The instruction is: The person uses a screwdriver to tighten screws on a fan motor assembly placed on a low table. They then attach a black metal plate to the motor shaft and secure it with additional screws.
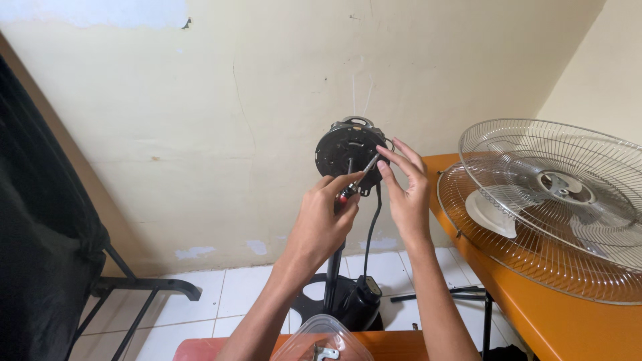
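- Soft, even light fills the room, and the cream wall (200,120) is bright with no hard glare.
- Left of the wall, the black fabric (33,234) falls into deep, detail-less shadow.
- Right of the wall, the wire fan guards (555,200) show pale sheen.
- Below the wall, the clear plastic container (324,337) looks slightly soft.
- The wall's edges bend with wide-angle distortion.

Fan motor (349,155) sitting on top of stand pole (332,277), in front of wall (200,120). Fan grilles (548,207) lying on counter (568,321) at right. Plastic tub (321,341) sitting down front, below motor. Cord (372,230) hanging down beside pole.
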